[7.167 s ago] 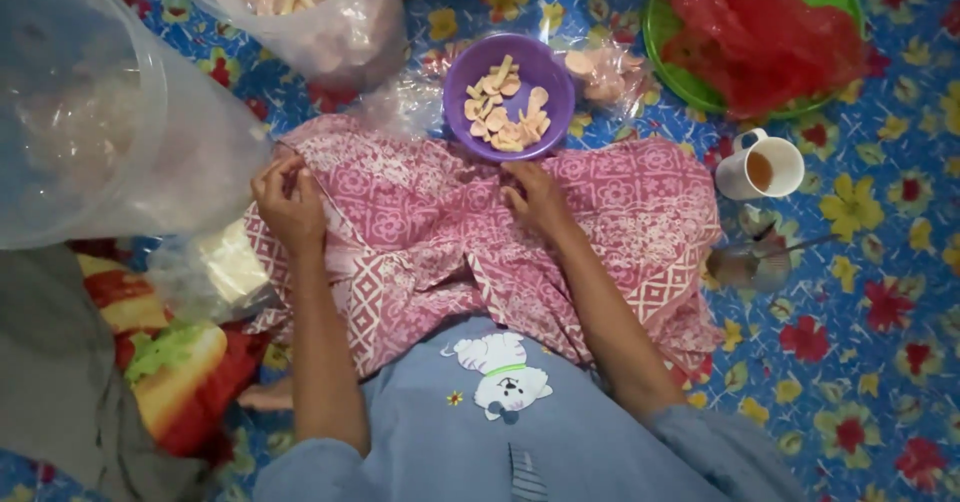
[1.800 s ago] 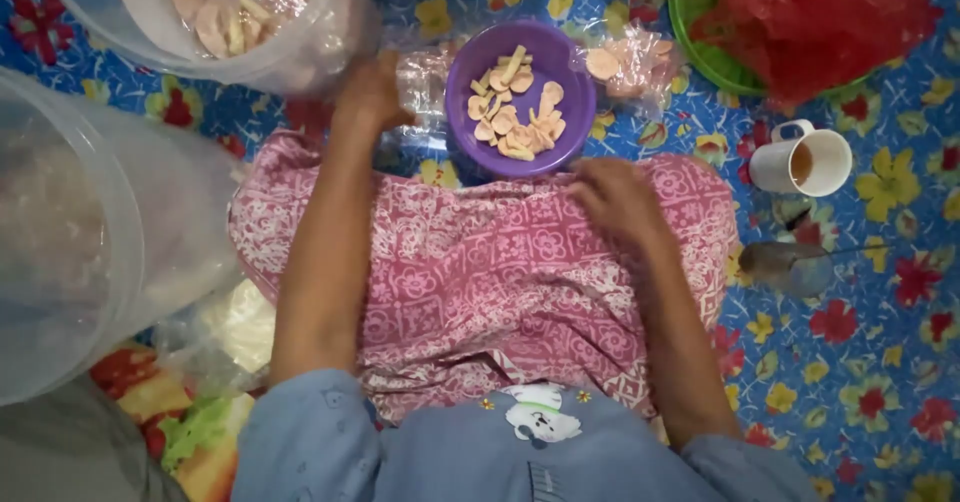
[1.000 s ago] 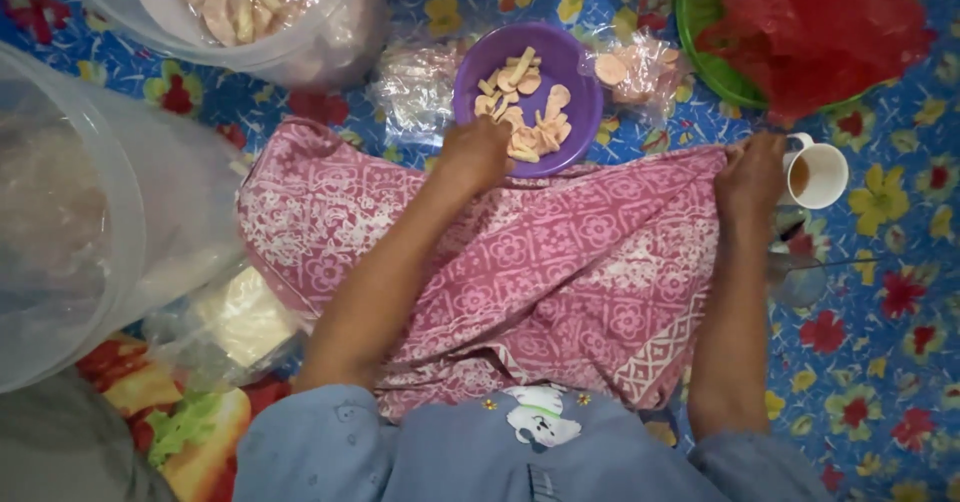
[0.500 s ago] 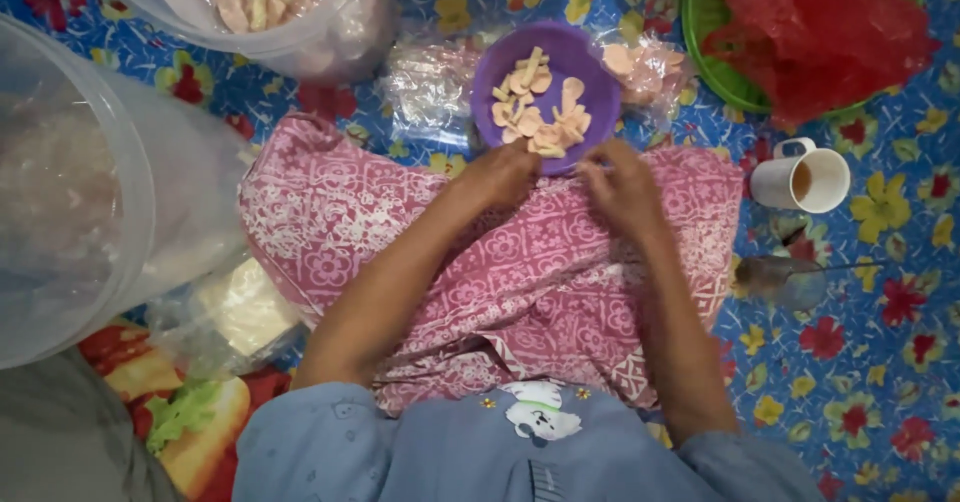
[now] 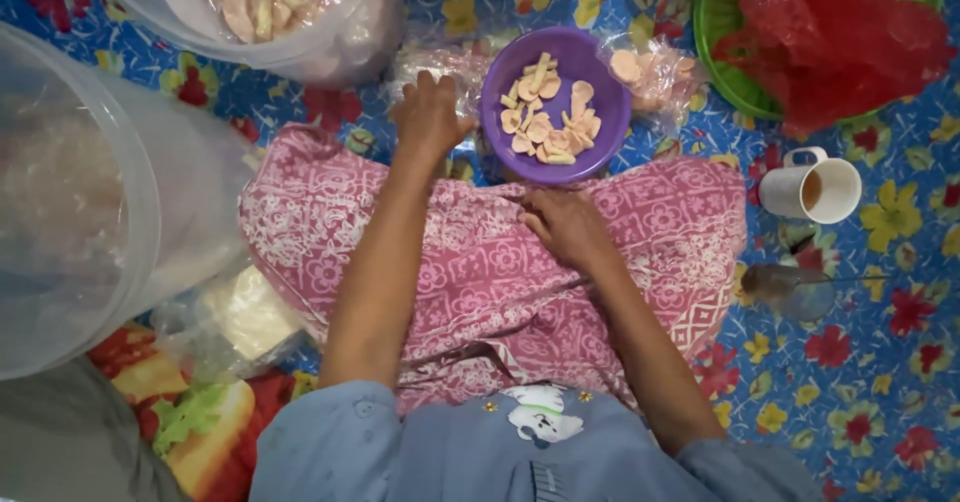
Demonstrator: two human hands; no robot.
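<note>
On a blue flowered mat, a round purple plastic bowl (image 5: 556, 102) of pale chips sat.
The left hand (image 5: 430, 114), fingers spread, touched its rim; the right hand (image 5: 562, 224) rested loosely curled on pink patterned cloth (image 5: 470, 272); a steady bowl seemed needed.

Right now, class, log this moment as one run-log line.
left hand: beside purple bowl, on clear bag | right hand: resting on pink cloth | bowl: holds pale chips
</note>
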